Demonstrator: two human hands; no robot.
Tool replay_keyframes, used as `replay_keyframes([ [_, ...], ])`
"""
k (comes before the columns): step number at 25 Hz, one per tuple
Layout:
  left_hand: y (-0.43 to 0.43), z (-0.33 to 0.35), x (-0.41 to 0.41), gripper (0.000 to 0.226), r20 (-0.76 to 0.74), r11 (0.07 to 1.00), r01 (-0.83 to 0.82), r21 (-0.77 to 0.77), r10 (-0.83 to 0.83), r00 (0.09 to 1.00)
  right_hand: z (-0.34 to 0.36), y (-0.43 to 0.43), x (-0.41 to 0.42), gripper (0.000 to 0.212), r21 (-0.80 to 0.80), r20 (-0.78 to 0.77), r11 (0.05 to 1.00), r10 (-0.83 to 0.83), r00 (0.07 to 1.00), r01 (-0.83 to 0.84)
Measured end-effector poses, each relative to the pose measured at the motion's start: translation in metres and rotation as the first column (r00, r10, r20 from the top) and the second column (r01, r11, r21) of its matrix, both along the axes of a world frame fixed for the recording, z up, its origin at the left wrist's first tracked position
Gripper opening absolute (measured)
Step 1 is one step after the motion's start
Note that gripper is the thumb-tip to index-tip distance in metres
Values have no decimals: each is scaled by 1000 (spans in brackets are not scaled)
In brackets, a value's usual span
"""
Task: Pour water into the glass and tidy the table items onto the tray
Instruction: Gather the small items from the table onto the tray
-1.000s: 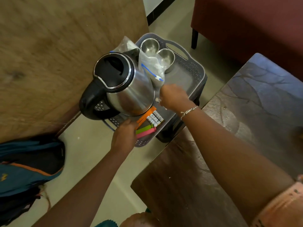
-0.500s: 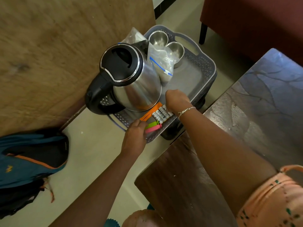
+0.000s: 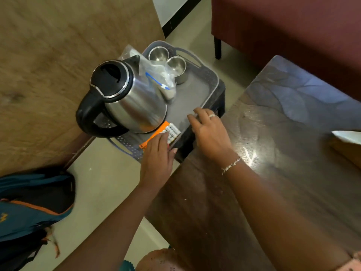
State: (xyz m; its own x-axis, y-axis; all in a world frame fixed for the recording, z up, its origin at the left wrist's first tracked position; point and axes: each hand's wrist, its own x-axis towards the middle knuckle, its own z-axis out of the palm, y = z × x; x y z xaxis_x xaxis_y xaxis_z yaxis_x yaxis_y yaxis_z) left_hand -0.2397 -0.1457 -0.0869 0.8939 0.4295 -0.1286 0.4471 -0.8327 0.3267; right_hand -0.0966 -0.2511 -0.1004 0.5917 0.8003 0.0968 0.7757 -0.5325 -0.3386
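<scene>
Right hand has slid off the battery pack to the tray rim — fingers spread, holding nothing. Left hand lies flat on the battery pack — beside the kettle.

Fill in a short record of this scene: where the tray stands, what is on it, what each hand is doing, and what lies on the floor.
tray: grey plastic tray on a dark stool beside the table
on tray: kettle, far steel cup, near steel cup, plastic bag, orange battery pack
left hand: fingers straight, touching the battery pack
right hand: relaxed at the tray's near edge, holding nothing
floor: backpack
</scene>
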Motion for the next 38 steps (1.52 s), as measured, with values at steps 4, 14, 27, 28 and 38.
replay_keyframes([
  [4,-70,10,13,62,-12,988,139,61,-138,990,7,-87,-31,50,-13,28,984,-177,984,177],
  [14,-303,16,9,72,-107,867,497,36,-491,864,24,-362,-105,55,-203,69,817,-538,840,539],
  [27,-524,7,-28,72,-115,559,829,-22,-825,553,45,-632,-206,54,-133,31,404,-911,412,905],
  [28,-534,6,-27,72,-109,539,842,-35,-839,532,49,-650,-217,51,-104,4,339,-940,341,935],
  [38,-574,8,16,60,-41,626,771,-116,-778,626,36,-732,-340,66,-565,-145,-70,-972,-182,822],
])
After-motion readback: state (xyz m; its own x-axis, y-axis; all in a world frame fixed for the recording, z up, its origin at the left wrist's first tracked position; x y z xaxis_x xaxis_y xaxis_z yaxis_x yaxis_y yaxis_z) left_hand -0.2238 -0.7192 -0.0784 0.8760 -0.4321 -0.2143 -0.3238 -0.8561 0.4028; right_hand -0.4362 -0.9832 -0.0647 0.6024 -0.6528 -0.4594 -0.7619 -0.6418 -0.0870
